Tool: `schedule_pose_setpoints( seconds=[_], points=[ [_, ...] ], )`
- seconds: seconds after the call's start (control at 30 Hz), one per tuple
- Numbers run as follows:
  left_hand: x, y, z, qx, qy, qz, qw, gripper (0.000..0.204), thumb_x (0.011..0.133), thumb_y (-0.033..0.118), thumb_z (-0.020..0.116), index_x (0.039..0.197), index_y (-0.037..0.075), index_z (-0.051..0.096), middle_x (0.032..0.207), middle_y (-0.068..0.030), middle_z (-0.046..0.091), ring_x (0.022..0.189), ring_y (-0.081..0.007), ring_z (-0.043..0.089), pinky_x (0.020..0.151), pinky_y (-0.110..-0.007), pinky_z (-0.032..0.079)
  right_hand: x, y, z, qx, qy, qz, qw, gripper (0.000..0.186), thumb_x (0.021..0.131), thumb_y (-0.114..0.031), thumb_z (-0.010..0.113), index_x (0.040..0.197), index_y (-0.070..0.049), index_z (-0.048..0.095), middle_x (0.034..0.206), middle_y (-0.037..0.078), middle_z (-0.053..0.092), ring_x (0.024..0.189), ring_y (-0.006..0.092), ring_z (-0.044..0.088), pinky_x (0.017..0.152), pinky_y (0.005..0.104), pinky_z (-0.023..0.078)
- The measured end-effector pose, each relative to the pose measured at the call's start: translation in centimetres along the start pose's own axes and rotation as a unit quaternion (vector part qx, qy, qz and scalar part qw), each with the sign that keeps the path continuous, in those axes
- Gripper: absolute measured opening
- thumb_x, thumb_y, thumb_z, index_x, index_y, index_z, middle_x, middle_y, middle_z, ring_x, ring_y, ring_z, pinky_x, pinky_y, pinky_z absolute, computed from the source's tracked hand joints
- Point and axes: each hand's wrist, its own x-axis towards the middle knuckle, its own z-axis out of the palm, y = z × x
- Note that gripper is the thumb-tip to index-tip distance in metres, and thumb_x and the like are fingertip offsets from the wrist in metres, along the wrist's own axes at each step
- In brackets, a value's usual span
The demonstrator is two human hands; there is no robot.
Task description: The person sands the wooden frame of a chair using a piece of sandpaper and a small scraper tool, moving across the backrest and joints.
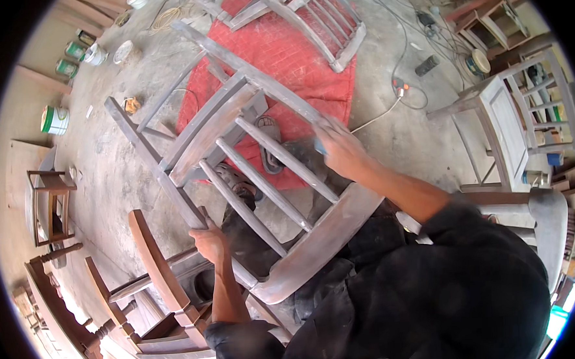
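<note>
A grey-coated wooden chair [240,78] lies tilted across my lap, its slatted back toward me and its legs pointing away. My left hand [210,241] is wrapped round the chair's left back post. On the right post rests my right hand [341,147], slightly smeared by motion. Its fingers are closed over a small blue pad [320,146], mostly hidden by the hand. Three round spindles [262,184] run to the curved top rail [320,243], which lies against my body. Pale and brownish patches show in the grey coating.
Beyond lies a red cloth [248,42] with another grey chair [312,22] on it. Brown chair parts [158,264] stand close at left. A grey chair [493,130] stands at right, near cables [400,92] on the floor. Buckets [55,120] line the left wall.
</note>
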Motion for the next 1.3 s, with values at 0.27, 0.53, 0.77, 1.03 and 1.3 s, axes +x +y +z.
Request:
schedule_pose_setpoints(
  seconds=[0.27, 0.53, 0.77, 1.03, 1.3],
  points=[
    [0.7, -0.5, 0.2, -0.006, 0.01, -0.018, 1.0, 0.068, 0.091, 0.06, 0.066, 0.114, -0.003, 0.054, 0.099, -0.032, 0.071, 0.095, -0.049, 0.07, 0.084, -0.055, 0.054, -5.8, -1.3, -3.7, 0.069, -0.026, 0.068, 0.995, 0.069, 0.079, 0.003, 0.06, 0.147, 0.003, 0.044, 0.137, 0.028, 0.057, 0.128, 0.0466, 0.053, 0.111, 0.0491, 0.042],
    [0.8, -0.7, 0.6, 0.001, 0.035, 0.003, 0.999, 0.078, 0.087, 0.07, 0.065, 0.11, -0.005, 0.055, 0.098, -0.0332, 0.071, 0.093, -0.0501, 0.07, 0.081, -0.056, 0.055, -5.7, -1.2, -4.2, 0.186, 0.048, 0.198, 0.961, 0.067, 0.08, 0.005, 0.06, 0.145, 0.002, 0.045, 0.122, 0.024, 0.064, 0.113, 0.0426, 0.06, 0.097, 0.0496, 0.049],
    [0.2, -0.2, 0.2, 0.009, 0.012, -0.01, 1.0, 0.065, 0.09, 0.053, 0.069, 0.114, -0.006, 0.054, 0.101, -0.0326, 0.071, 0.098, -0.0484, 0.07, 0.086, -0.054, 0.055, -2.6, 1.4, 1.2, 0.058, 0.129, 0.024, 0.99, 0.05, 0.083, 0.006, 0.057, 0.133, 0.004, 0.053, 0.113, 0.024, 0.065, 0.11, 0.0411, 0.062, 0.095, 0.0481, 0.05],
    [-0.4, 0.5, -0.7, 0.003, -0.012, -0.027, 1.0, 0.06, 0.091, 0.046, 0.07, 0.115, -0.007, 0.054, 0.106, -0.0326, 0.07, 0.101, -0.0481, 0.069, 0.09, -0.054, 0.053, -1.2, 0.9, 0.5, 0.063, 0.093, 0.032, 0.993, 0.052, 0.081, 0.006, 0.057, 0.133, 0.007, 0.05, 0.112, 0.023, 0.064, 0.106, 0.0419, 0.062, 0.096, 0.0469, 0.05],
    [0.9, -1.0, 0.3, 0.002, 0.002, -0.012, 1.0, 0.063, 0.089, 0.05, 0.071, 0.114, -0.005, 0.055, 0.104, -0.0323, 0.071, 0.1, -0.0487, 0.069, 0.09, -0.053, 0.053, -0.3, 0.3, 0.0, 0.056, 0.06, 0.044, 0.996, 0.051, 0.081, 0.006, 0.059, 0.131, 0.007, 0.052, 0.12, 0.023, 0.063, 0.112, 0.04, 0.061, 0.098, 0.0453, 0.05]
  ],
)
